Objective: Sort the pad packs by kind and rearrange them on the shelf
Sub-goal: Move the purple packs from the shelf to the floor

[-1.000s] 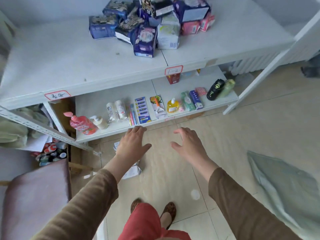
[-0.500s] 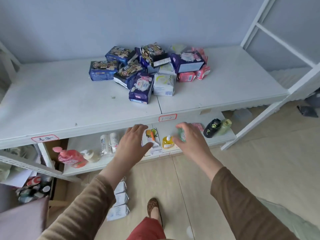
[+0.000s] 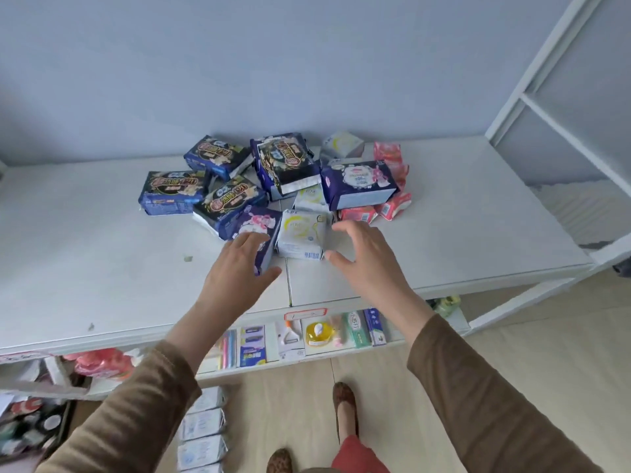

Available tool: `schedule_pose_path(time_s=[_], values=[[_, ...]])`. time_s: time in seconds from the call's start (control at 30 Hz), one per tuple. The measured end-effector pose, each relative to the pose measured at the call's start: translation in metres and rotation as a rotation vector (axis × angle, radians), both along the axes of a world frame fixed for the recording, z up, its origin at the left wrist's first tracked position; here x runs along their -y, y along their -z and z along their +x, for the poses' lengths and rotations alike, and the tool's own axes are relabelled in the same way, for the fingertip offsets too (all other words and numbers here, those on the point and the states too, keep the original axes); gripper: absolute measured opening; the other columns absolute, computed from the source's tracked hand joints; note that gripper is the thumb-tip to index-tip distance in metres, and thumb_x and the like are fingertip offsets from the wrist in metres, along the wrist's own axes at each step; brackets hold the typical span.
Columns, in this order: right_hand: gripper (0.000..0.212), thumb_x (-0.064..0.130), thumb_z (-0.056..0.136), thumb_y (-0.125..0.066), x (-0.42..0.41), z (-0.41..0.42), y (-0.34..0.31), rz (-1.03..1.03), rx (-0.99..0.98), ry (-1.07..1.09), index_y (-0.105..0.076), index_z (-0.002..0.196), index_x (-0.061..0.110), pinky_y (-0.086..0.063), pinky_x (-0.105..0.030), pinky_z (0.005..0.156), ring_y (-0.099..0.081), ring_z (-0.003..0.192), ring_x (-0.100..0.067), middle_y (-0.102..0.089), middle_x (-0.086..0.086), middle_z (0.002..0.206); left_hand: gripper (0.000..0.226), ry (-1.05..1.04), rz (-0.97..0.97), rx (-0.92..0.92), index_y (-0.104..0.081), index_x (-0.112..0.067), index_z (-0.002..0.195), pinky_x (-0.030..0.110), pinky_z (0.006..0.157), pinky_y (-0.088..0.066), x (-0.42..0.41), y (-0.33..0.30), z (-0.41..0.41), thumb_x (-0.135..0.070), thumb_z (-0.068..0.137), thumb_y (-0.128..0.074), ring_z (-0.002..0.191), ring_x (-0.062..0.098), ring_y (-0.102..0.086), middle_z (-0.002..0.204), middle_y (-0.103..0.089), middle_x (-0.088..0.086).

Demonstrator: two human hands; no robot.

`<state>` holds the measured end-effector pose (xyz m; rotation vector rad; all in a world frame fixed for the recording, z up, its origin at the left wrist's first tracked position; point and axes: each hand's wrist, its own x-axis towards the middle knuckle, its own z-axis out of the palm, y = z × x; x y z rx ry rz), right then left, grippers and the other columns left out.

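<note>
A jumbled heap of pad packs lies in the middle of the white top shelf (image 3: 102, 268). Several are dark blue with gold print (image 3: 172, 191), some purple with pink flowers (image 3: 358, 182), some white with yellow-green print (image 3: 302, 237), and small pink ones (image 3: 392, 206) sit at the right. My left hand (image 3: 239, 268) reaches over the nearest purple pack (image 3: 254, 223), fingers spread over its front end. My right hand (image 3: 362, 257) hovers open just right of the nearest white pack, holding nothing.
The lower shelf (image 3: 341, 349) carries toiletries: a yellow bottle (image 3: 318, 332), toothpaste boxes, a pink bottle (image 3: 102, 363). White packs (image 3: 201, 428) lie stacked on the floor below. A white frame post (image 3: 532, 80) rises at the right. The wall stands behind the heap.
The view has tilted up from the floor to the top shelf. Both hands have risen from below the shelf edge and reached forward to the front of the heap.
</note>
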<state>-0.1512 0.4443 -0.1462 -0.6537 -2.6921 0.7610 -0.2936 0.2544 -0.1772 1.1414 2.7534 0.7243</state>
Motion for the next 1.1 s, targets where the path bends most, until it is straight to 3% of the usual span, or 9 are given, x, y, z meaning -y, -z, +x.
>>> schedule_pose_path(time_s=[0.23,0.43,0.57,0.7,0.87,1.0,1.1], values=[[0.044,0.024,0.089,-0.067,-0.115,-0.052,-0.002,0.034,-0.057,-0.041,-0.057,0.131,0.013,-0.036,-0.034,0.101,-0.046,0.124,-0.028,-0.058,-0.006,0.130,0.059,-0.230,-0.124,0.070,-0.046,-0.024,0.139,0.038,0.100,-0.038,-0.032,0.009,-0.034,-0.039,0.086,-0.069,0.126,0.025,-0.045,0.139,-0.048,0.000],[0.050,0.026,0.091,-0.064,-0.196,-0.088,0.006,0.082,0.076,-0.072,-0.050,0.137,0.012,-0.032,-0.040,0.105,-0.042,0.126,-0.034,-0.053,-0.013,0.135,0.066,-0.446,-0.264,0.167,-0.040,-0.024,0.141,0.043,0.094,-0.045,-0.031,0.022,-0.050,-0.050,0.086,-0.066,0.117,0.028,-0.050,0.132,-0.052,0.006],[0.072,0.040,0.089,-0.067,-0.228,-0.102,0.016,-0.001,0.221,-0.103,-0.034,0.150,0.019,-0.031,-0.042,0.106,-0.033,0.138,-0.032,-0.040,-0.010,0.151,0.074,-0.503,-0.306,0.260,-0.038,-0.026,0.139,0.039,0.083,-0.046,-0.030,0.031,-0.060,-0.059,0.079,-0.068,0.106,0.025,-0.054,0.131,-0.056,0.007],[0.104,0.044,0.075,-0.083,-0.248,-0.116,0.023,-0.247,0.315,-0.163,-0.019,0.156,0.028,-0.026,-0.025,0.097,-0.035,0.140,-0.017,-0.033,0.002,0.158,0.094,-0.545,-0.388,0.428,-0.034,-0.024,0.142,0.033,0.075,-0.043,-0.032,0.035,-0.075,-0.070,0.068,-0.071,0.097,0.019,-0.049,0.136,-0.056,0.004],[0.117,0.048,0.060,-0.091,-0.259,-0.123,0.026,-0.421,0.402,-0.203,-0.021,0.153,0.038,-0.038,-0.015,0.074,-0.048,0.111,-0.009,-0.045,0.015,0.129,0.104,-0.570,-0.422,0.565,-0.039,-0.020,0.139,0.032,0.073,-0.043,-0.033,0.036,-0.082,-0.077,0.058,-0.073,0.097,0.021,-0.051,0.132,-0.057,0.003],[0.109,0.054,0.042,-0.094,-0.257,-0.123,0.025,-0.472,0.428,-0.198,-0.046,0.137,0.028,-0.056,-0.037,0.087,-0.063,0.105,-0.014,-0.062,0.010,0.123,0.095,-0.579,-0.358,0.562,-0.037,-0.026,0.130,0.026,0.057,-0.040,-0.039,0.030,-0.075,-0.073,0.057,-0.077,0.085,0.015,-0.055,0.109,-0.053,-0.003],[0.096,0.052,0.043,-0.094,-0.250,-0.116,0.022,-0.475,0.414,-0.182,-0.049,0.122,0.023,-0.057,-0.039,0.085,-0.067,0.096,-0.014,-0.067,0.007,0.110,0.085,-0.608,-0.259,0.519,-0.035,-0.028,0.119,0.026,0.054,-0.041,-0.041,0.029,-0.064,-0.066,0.058,-0.081,0.078,0.008,-0.052,0.103,-0.052,-0.004]])
